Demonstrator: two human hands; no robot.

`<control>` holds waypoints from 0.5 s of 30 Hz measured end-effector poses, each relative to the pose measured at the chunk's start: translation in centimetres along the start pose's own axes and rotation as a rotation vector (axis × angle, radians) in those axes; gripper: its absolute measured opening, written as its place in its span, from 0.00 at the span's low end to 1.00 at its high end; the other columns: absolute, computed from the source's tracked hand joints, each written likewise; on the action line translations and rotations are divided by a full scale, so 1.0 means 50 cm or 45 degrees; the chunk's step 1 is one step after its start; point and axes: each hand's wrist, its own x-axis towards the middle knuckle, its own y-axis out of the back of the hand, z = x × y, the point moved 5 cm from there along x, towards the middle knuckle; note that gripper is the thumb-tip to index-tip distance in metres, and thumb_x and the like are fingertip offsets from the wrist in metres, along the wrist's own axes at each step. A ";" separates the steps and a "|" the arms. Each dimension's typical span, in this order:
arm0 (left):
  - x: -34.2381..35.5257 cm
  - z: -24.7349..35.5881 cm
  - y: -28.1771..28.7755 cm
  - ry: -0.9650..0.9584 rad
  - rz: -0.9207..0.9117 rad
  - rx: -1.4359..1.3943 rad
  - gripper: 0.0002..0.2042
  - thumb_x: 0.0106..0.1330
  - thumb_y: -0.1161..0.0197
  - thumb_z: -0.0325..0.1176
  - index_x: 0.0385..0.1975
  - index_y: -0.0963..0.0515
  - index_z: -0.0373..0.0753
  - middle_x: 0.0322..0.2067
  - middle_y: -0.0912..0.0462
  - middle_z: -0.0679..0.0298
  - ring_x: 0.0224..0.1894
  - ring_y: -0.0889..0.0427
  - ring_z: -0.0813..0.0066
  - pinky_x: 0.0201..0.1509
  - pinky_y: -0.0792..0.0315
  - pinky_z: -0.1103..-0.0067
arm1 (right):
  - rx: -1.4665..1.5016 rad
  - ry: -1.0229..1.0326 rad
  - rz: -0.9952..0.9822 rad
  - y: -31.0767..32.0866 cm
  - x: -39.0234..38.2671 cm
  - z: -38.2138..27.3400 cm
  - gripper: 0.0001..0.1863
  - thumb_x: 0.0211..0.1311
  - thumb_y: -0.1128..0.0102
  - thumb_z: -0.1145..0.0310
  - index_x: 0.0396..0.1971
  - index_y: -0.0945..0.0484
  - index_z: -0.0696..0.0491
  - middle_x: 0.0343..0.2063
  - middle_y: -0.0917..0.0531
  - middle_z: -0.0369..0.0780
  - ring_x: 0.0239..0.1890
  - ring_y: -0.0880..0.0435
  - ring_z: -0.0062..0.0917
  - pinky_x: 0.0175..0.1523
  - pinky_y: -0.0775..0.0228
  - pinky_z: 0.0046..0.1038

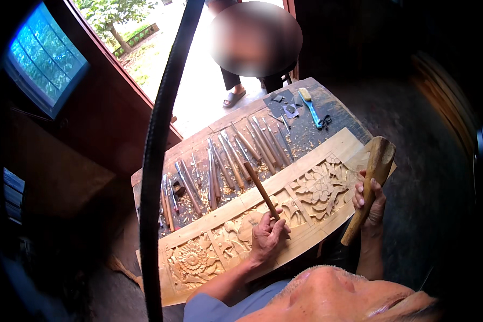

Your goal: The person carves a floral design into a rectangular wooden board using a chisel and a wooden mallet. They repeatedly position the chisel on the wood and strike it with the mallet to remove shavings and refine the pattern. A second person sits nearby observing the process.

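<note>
My left hand (pixel 266 237) is closed round a wood-carving chisel (pixel 261 188). Its brown handle slants up and away to the left, while the blade end is hidden by my fingers. Beneath it lies a long pale carved wooden panel (pixel 226 213), with flowers and leaves cut in relief inside framed sections. My right hand (pixel 375 206) grips a wooden mallet (pixel 380 161) beyond the panel's right end. The thick head of the mallet points up and its narrower handle end points down toward me, apart from the chisel.
Along the far side of the workbench (pixel 335 107) lie several chisels (pixel 232 160) among wood shavings. A blue-handled brush (pixel 310 109) and small dark stones (pixel 278 99) rest at the far right. Another person (pixel 231 80) is by the bright doorway. A dark strap (pixel 158 139) crosses the view.
</note>
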 end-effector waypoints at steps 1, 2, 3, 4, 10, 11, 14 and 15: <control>-0.001 0.000 0.001 0.023 0.026 0.002 0.18 0.78 0.42 0.32 0.62 0.29 0.30 0.28 0.13 0.63 0.30 0.17 0.82 0.34 0.23 0.82 | 0.030 -0.026 0.024 0.006 0.005 0.006 0.28 0.72 0.39 0.55 0.59 0.32 0.61 0.28 0.25 0.37 0.18 0.27 0.14 0.23 0.32 0.18; 0.001 0.000 0.002 0.046 0.055 0.004 0.18 0.78 0.42 0.32 0.62 0.29 0.30 0.27 0.13 0.63 0.30 0.17 0.82 0.34 0.23 0.81 | 0.059 -0.054 0.046 0.015 0.013 0.012 0.27 0.72 0.39 0.55 0.59 0.31 0.60 0.28 0.25 0.36 0.18 0.27 0.15 0.23 0.32 0.19; 0.004 -0.010 0.007 0.028 0.055 0.050 0.18 0.76 0.42 0.31 0.61 0.28 0.31 0.27 0.14 0.63 0.29 0.16 0.82 0.33 0.23 0.81 | 0.274 -0.141 -0.021 0.031 0.021 0.026 0.26 0.73 0.40 0.58 0.60 0.31 0.61 0.28 0.25 0.37 0.18 0.27 0.17 0.24 0.31 0.20; 0.009 -0.004 0.003 -0.023 0.049 0.005 0.17 0.76 0.42 0.30 0.61 0.28 0.31 0.26 0.14 0.63 0.28 0.17 0.82 0.32 0.23 0.81 | 0.395 -0.211 -0.040 0.048 0.028 0.030 0.26 0.74 0.42 0.60 0.62 0.32 0.62 0.29 0.26 0.39 0.19 0.27 0.19 0.24 0.31 0.21; 0.002 0.047 -0.004 0.002 0.020 0.049 0.17 0.77 0.41 0.32 0.61 0.28 0.32 0.23 0.17 0.66 0.25 0.20 0.85 0.29 0.26 0.82 | 0.338 -0.170 -0.115 0.064 0.028 0.029 0.28 0.75 0.42 0.60 0.65 0.36 0.63 0.30 0.29 0.38 0.19 0.30 0.17 0.24 0.33 0.20; 0.002 0.049 -0.002 0.000 0.029 0.051 0.17 0.77 0.41 0.32 0.61 0.28 0.32 0.23 0.17 0.66 0.25 0.20 0.85 0.29 0.26 0.82 | 0.330 -0.170 -0.108 0.058 0.030 0.029 0.28 0.75 0.42 0.61 0.65 0.36 0.63 0.29 0.29 0.38 0.19 0.31 0.17 0.24 0.33 0.20; -0.002 0.051 0.005 0.015 0.032 -0.027 0.17 0.78 0.41 0.32 0.61 0.29 0.31 0.24 0.16 0.64 0.26 0.18 0.82 0.31 0.24 0.82 | 0.321 -0.171 -0.117 0.043 0.031 0.032 0.29 0.75 0.43 0.60 0.66 0.36 0.63 0.29 0.29 0.38 0.20 0.30 0.17 0.25 0.32 0.19; -0.003 0.051 0.004 0.023 0.037 -0.108 0.17 0.78 0.41 0.32 0.60 0.29 0.31 0.25 0.16 0.63 0.27 0.17 0.82 0.32 0.23 0.82 | 0.325 -0.177 -0.148 0.049 0.034 0.032 0.29 0.75 0.43 0.60 0.66 0.36 0.63 0.30 0.28 0.38 0.20 0.29 0.18 0.26 0.31 0.19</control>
